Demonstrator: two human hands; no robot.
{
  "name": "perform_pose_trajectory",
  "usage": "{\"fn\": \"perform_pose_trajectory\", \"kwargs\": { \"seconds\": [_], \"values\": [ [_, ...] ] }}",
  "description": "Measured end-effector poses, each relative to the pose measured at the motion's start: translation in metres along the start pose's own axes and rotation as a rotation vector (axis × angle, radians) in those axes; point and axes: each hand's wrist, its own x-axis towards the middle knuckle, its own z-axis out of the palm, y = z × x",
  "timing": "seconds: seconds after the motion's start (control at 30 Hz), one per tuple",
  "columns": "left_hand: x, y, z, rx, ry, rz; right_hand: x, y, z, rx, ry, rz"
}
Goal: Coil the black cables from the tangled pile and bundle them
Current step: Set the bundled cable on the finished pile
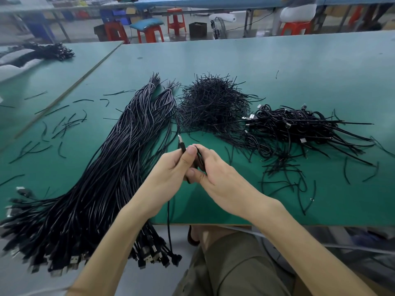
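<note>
Gripping one cable [182, 146], my left hand [171, 174] and right hand [215, 174] curl round it, near the ties pile [211, 103].

Curled left hand [168, 170] meets right hand [221, 175] (pinching).

A long sheaf of straight black cables [119, 167] is blocking the left of the green worktop [277, 60], a heap of short black wire ties [211, 105] the middle, a pile of coiled black cables [295, 129] the right. Bare surface is lying open beyond them and near the front right edge.
</note>
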Motion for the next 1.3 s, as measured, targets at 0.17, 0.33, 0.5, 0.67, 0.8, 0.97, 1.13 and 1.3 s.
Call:
{"fn": "perform_pose_trajectory", "kwargs": {
  "seconds": [0.17,0.33,0.5,0.67,0.8,0.97,1.13,1.3],
  "values": [
    [-0.002,-0.007,0.006,-0.310,-0.072,-0.123,-0.001,-0.001,-0.001,0.011,-0.005,-0.002],
    [-0.001,-0.007,0.010,-0.403,-0.064,-0.146,-0.002,0.000,0.002,0.140,0.011,-0.012],
    [-0.002,-0.004,0.011,-0.320,-0.087,-0.180,-0.001,0.004,0.006,0.141,-0.058,0.020],
    [0.002,0.001,0.005,0.287,-0.043,-0.141,-0.004,0.013,0.015,-0.048,-0.032,0.019],
    [0.004,0.001,-0.001,0.305,0.009,-0.168,-0.003,0.016,0.015,-0.233,-0.040,0.030],
    [0.004,-0.003,-0.005,0.219,0.000,-0.211,-0.006,0.017,0.013,-0.361,-0.087,0.031],
    [0.005,-0.004,-0.008,0.302,0.123,-0.179,-0.006,0.016,0.015,-0.431,-0.090,0.018],
    [0.006,-0.004,-0.015,0.297,0.084,-0.233,-0.006,0.014,0.020,-0.311,-0.085,0.021]
  ]
}}
